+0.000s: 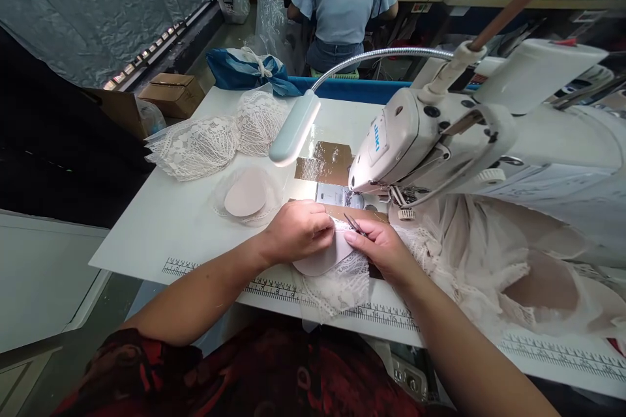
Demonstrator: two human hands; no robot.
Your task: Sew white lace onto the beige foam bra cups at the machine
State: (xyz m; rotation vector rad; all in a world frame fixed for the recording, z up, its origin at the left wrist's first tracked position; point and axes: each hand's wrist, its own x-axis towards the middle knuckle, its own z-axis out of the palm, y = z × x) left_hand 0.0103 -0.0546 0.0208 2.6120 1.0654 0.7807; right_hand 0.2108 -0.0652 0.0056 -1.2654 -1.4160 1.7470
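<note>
My left hand is closed, pinching the upper edge of a pale bra cup edged with white lace. Out of my right hand, closed as well, point the dark tips of thread snips; its thumb presses on the cup's right side. Below the cup a lace panel hangs over the table's front edge. Both hands are just in front of the sewing machine's needle plate. My fingers hide part of the cup's top edge.
The white sewing machine stands at right, a lamp arching over the table. Lace cups and a loose oval pad lie at left. Sheer fabric is heaped at right. A person sits beyond.
</note>
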